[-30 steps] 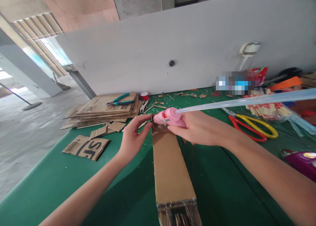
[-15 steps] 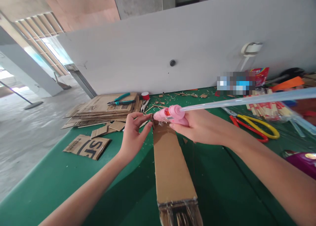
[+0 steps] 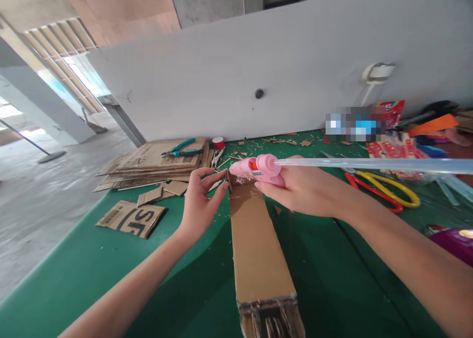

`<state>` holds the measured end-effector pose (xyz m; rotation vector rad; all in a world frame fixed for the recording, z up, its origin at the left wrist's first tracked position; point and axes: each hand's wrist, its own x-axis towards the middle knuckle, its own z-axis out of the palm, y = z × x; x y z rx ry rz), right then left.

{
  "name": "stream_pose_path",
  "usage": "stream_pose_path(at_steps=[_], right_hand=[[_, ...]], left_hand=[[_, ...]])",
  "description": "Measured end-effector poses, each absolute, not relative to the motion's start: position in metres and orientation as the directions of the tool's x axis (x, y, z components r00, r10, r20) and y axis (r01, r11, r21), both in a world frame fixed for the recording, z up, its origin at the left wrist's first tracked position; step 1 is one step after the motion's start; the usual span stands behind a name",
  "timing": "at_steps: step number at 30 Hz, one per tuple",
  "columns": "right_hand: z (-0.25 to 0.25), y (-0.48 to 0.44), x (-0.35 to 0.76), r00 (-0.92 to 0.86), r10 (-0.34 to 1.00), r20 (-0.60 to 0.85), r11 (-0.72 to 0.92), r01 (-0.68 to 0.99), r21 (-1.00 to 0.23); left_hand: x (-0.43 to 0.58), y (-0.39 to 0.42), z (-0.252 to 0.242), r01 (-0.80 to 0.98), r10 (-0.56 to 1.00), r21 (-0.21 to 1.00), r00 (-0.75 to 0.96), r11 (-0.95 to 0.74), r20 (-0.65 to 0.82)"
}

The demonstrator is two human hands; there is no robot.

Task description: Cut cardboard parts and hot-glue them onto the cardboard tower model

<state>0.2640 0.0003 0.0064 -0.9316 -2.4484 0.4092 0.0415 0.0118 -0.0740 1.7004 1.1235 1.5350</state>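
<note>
1. My right hand (image 3: 306, 190) is closed around the grip of a pink glue gun (image 3: 258, 169), fingers wrapped underneath it.
2. The gun's nozzle points left and sits just over the far end of a long cardboard box (image 3: 254, 244), which lies on the green table (image 3: 92, 269) and runs from that far end back towards me.
3. A clear glue stick (image 3: 369, 164) juts from the back of the gun and stretches off to the right, out of view.
4. My left hand (image 3: 201, 200) is open, fingers loosely spread and slightly curled, holding nothing. Its thumb tip is right at the box's far left corner; I cannot tell whether it presses on the card.
5. The near end of the box shows a ragged, open edge.
6. Beyond my right wrist lie scissors (image 3: 384, 195) with red and yellow handles.
7. Further left, a stack of flat cardboard sheets (image 3: 155, 163) has teal pliers (image 3: 181, 150) on top, and a small red cap (image 3: 218, 143) stands just beside it.
8. A printed cardboard scrap (image 3: 131, 219) lies on the table, left of my left hand and well apart from the box.
9. Small cardboard scraps litter the table around the box's far end.
</note>
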Motion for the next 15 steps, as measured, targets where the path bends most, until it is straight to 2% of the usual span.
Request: stream_pose_path(at_steps=[8,15], right_hand=[[0.0065,0.0011,0.2633,-0.672,0.659,0.337,0.745,0.521,-0.417],[-0.0007,0.0027,0.2646,-0.661,0.706,0.253,0.695,0.577,-0.429]], left_hand=[[0.0415,0.0118,-0.0745,0.192,0.874,0.86,-0.023,-0.472,0.485],[0.0414,0.0126,-0.0752,0.177,0.876,0.865,-0.025,-0.47,0.481]])
